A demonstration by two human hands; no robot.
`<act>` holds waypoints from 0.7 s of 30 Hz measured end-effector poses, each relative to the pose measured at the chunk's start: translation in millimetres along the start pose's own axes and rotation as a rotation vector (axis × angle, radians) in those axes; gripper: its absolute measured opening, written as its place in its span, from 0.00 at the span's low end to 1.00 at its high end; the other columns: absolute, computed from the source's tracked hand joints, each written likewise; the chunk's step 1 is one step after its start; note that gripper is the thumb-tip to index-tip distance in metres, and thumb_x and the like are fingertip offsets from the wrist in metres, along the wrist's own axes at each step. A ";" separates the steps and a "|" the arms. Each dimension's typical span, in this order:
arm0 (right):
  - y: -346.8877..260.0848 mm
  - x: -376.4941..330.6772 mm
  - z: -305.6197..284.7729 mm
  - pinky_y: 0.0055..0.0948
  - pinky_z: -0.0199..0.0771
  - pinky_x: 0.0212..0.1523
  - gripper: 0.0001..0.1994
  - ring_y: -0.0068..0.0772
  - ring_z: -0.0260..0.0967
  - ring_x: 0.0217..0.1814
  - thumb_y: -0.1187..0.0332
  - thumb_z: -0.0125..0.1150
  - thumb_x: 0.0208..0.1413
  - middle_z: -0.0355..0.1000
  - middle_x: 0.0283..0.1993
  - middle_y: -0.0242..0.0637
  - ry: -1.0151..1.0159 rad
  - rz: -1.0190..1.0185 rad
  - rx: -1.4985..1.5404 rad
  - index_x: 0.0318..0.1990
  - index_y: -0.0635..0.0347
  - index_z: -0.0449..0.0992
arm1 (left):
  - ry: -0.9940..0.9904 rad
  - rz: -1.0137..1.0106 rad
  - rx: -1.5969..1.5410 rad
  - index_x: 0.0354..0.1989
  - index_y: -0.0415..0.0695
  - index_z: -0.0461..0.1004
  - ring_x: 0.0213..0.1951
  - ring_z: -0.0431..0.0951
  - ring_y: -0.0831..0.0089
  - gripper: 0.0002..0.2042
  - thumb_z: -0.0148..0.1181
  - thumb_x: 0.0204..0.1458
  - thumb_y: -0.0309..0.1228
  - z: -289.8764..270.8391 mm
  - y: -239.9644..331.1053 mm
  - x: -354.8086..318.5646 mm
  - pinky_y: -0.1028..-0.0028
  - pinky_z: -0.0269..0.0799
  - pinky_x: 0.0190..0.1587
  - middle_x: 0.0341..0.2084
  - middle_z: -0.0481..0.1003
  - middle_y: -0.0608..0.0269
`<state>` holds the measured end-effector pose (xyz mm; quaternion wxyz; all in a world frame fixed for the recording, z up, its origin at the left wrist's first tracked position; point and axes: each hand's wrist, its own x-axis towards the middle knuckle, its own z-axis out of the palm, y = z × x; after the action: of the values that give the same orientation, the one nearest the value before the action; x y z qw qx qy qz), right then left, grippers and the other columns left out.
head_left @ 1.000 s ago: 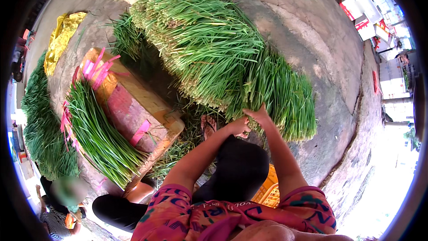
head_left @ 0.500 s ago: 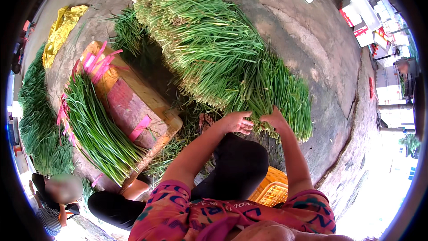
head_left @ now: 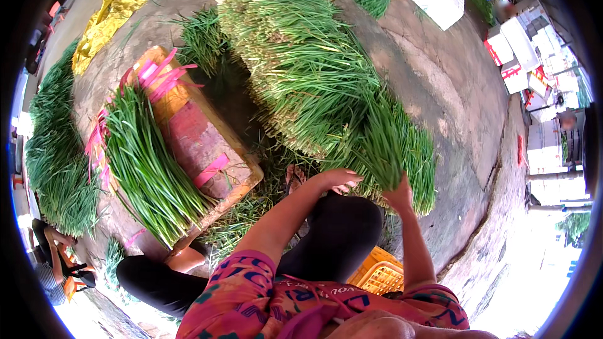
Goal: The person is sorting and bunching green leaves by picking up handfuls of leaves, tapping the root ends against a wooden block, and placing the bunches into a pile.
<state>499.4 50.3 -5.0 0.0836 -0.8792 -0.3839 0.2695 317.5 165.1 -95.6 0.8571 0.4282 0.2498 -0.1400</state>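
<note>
A big heap of garlic chives, long green blades with pale cut ends, lies on the ground ahead of me. At its near right end my right hand is closed round the lower part of a bunch of chives, whose blades point away from me. My left hand is just left of that bunch, above my knee, with its fingers stretched out and nothing in them. A larger bundle of chives rests on a low worn bench to my left.
Pink ribbon strips lie on the bench. More chives spread along the far left, near a yellow sheet. A yellow plastic crate stands beside my leg. White boxes are at the back right. Another person sits at the lower left.
My right hand has closed on a bunch of chives and drawn it slightly toward me. The left hand has stayed near, a little lower. The whole view has shifted slightly.
</note>
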 end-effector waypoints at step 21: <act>-246.5 -148.1 -38.5 0.26 0.69 0.38 0.37 0.30 0.66 0.41 0.82 0.54 0.33 0.65 0.44 0.36 -0.386 -1.000 0.504 0.58 0.56 0.52 | 0.493 1.237 -0.634 0.60 0.43 0.43 0.56 0.57 0.65 0.45 0.66 0.37 0.44 83.1 29.8 -289.7 0.61 0.50 0.57 0.53 0.60 0.57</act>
<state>281.9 116.4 175.3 0.3354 -0.4798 -0.6841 0.4352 114.4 123.5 125.2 0.7809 0.2415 0.1767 0.5483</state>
